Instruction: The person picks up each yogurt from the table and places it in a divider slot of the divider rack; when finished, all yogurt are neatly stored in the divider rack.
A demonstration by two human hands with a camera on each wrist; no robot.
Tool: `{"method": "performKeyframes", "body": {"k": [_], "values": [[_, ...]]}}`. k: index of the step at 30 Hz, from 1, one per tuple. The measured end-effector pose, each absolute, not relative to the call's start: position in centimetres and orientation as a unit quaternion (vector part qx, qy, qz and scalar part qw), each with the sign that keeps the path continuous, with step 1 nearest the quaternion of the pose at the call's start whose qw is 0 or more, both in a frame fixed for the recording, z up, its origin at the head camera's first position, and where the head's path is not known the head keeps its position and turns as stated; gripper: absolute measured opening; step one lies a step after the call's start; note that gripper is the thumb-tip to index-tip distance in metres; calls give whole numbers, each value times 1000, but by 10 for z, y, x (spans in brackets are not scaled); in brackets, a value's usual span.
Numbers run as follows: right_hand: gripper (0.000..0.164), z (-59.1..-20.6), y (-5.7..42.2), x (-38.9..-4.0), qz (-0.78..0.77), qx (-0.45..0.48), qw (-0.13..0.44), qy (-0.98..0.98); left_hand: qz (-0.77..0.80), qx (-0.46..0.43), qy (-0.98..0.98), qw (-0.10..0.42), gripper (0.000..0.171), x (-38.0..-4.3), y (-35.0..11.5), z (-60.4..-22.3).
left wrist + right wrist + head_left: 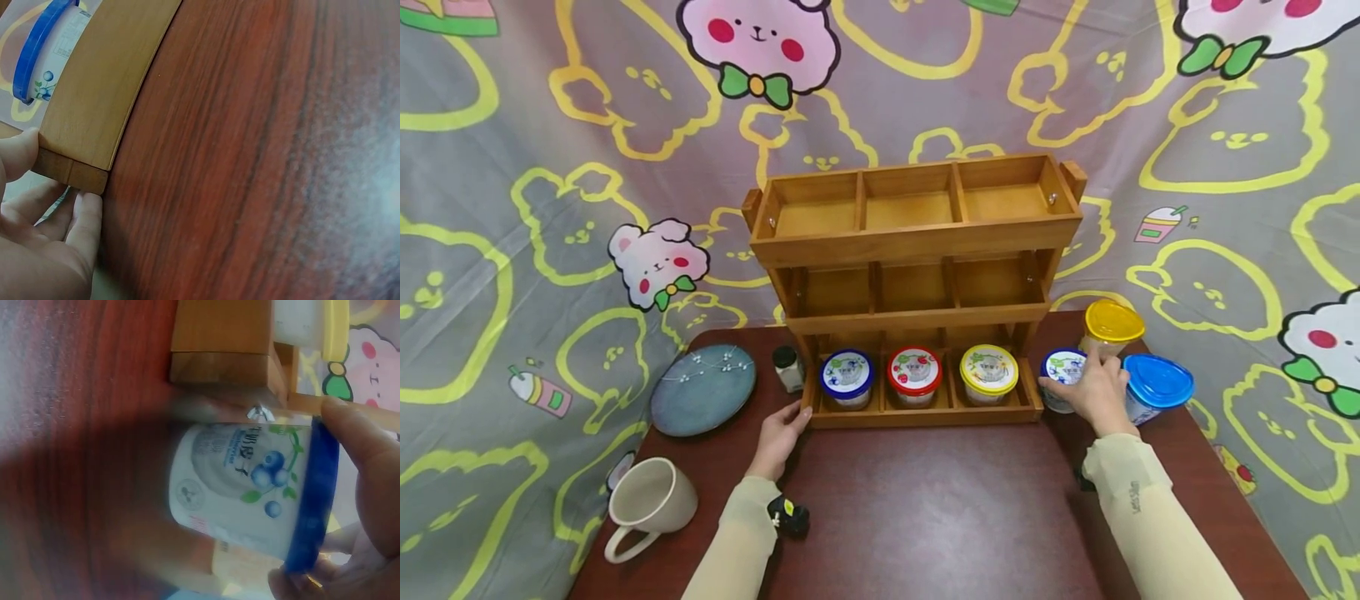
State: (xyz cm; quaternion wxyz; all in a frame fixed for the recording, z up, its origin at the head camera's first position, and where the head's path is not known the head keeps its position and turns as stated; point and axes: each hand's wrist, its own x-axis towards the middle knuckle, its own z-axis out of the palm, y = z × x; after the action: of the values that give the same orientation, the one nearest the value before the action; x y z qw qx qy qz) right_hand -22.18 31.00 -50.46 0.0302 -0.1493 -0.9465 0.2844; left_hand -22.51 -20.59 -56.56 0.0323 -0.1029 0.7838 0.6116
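My right hand [1101, 396] grips a yogurt tub with a blue lid [1064, 364], thumb and fingers around the lid's rim; blueberries are printed on its side. It is beside the right end of a three-tier wooden rack [917, 242]. At the rack's lower left corner, my left hand [777, 439] holds the wood, thumb [19, 153] on one face and fingers against the end. Along the rack's bottom tier sit a blue-lidded tub [847, 377], a red-lidded tub [914, 373] and a yellow-lidded tub [989, 372], one per compartment.
Behind and right of my right hand stand a yellow-lidded container [1112, 323] and a larger blue-lidded container [1157, 382]. On the left are a grey-blue plate [700, 396], a small black-capped jar [787, 371] and a cream mug [655, 500]. Patterned cloth [512, 292] hangs around the table.
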Motion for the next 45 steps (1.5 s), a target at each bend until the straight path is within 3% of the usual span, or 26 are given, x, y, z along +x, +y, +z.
{"method": "performKeyframes", "body": {"k": [14, 27, 36, 45], "values": [[116, -523, 300, -208, 387, -195, 32, -901, 609, -113, 784, 39, 55, -224, -206, -573], [105, -531, 289, -192, 452, -220, 104, -858, 611, -109, 784, 36, 54, -223, -207, -575], [110, -492, 281, -167, 441, -239, 184, -845, 614, -98, 782, 33, 54, -224, -208, -573], [110, -414, 269, -142, 433, -224, 299, -821, 622, -93, 777, 28, 53, -224, -208, -570]]}}
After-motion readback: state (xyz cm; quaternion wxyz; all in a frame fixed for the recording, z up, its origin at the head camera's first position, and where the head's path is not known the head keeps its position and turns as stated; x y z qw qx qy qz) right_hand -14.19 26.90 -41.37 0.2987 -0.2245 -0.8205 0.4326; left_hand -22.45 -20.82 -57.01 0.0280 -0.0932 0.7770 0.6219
